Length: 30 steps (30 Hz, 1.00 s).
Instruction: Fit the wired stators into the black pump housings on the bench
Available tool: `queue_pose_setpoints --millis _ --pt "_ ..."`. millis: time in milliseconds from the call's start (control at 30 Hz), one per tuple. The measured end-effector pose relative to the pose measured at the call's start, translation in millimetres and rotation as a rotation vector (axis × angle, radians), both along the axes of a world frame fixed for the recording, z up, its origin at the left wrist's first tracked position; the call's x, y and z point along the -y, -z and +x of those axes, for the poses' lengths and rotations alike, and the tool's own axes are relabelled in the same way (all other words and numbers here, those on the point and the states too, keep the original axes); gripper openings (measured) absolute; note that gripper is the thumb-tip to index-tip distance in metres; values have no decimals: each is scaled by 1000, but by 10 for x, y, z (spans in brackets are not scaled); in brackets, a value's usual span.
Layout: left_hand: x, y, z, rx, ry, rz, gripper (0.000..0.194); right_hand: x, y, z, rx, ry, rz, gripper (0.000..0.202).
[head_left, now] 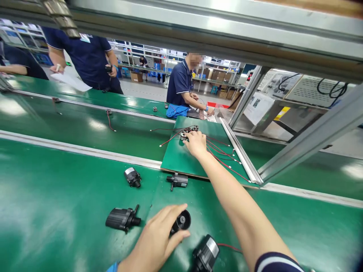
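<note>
My left hand [159,234] is curled around a black pump housing [185,219], whose round open end faces up and shows a pin in the middle. My right hand [196,142] reaches to a raised green board [177,156]. Its thumb and fingers close at a small round wired part [183,136], at the edge of a cluster of similar parts [194,128] partly hidden behind the fingers. Thin red and black wires [224,153] with white plugs fan out from the cluster. Around the left hand lie black pumps: one [123,219] to its left, another [205,253] to its right with a red wire.
Two more pumps [132,177] [177,180] lie before the board. A sunken green belt [85,124] carries wired parts. A metal post [309,132] slants at right, and a metal beam [198,26] crosses overhead. A co-worker [180,83] works beyond the board; another person [82,60] holds paper.
</note>
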<state>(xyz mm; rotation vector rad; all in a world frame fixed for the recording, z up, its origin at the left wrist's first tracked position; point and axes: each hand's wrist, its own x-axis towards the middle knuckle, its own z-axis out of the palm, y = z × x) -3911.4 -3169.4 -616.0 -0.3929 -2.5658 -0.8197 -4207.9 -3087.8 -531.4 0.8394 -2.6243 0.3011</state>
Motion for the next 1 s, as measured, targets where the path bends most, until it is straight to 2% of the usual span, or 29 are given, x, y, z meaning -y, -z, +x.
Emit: queue_pose_setpoints --millis 100,167,267,400,533,700,767,867,1000 --pt "58 30 -28 9 0 37 52 244 54 -189 -4 39 28 40" --pt "78 41 -36 20 5 64 52 309 97 -233 2 36 53 42" --pt "71 35 -26 39 4 88 52 281 136 -193 1 11 68 43" --pt "48 -13 -4 93 -8 149 49 74 140 4 7 -25 33 34" --pt "40 -41 -7 164 -34 233 47 -359 115 467 86 -120 -20 35" --pt "-39 -24 -37 243 -88 382 69 -1101 -31 1408 348 -409 -225 35" --pt "-92 -29 -33 263 -74 417 74 -1312 -104 1739 440 -471 -232 36" --pt "-162 -47 -10 273 -37 447 79 -1451 -175 2048 518 -511 -114 37" --pt "-199 -51 22 257 -11 439 82 -1431 -213 2159 486 -490 64 32"
